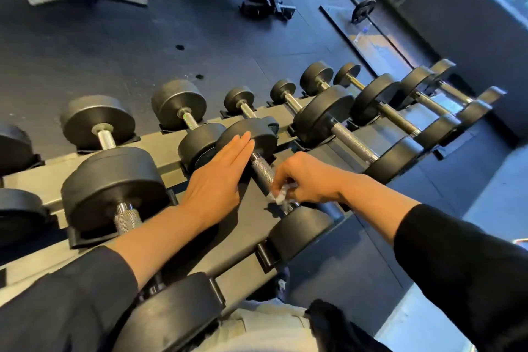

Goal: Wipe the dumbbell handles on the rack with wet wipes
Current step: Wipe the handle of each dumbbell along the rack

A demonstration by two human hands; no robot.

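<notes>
- Progress, judged: mid-task, one handle being wiped now, w/ most of the rack likely left to do.
- Right hand [305,180], centre of frame, fingers curled & pinching a crumpled white wet wipe [281,194] against the near end of a knurled silver dumbbell handle [264,170], just above that dumbbell's near black round head [300,230].
- Left hand [220,177], fingers straight & together, lies flat w/ fingertips on the far black head [251,134] of the same dumbbell; prob. steadying it.
- Dumbbell sits on the grey angled metal rack [37,180], lower tier, centre of frame.
- Upper part of this handle shows bare between the hands; can't tell if wiped, no wet sheen readable.
- Left to do, as far as shown: big dumbbell handle [127,218] at lower left, long knurled handle [353,138] at centre right, plus the row running to upper right & the back tier; none shows clear signs of wiping.
- No wipe pack in view.
</notes>
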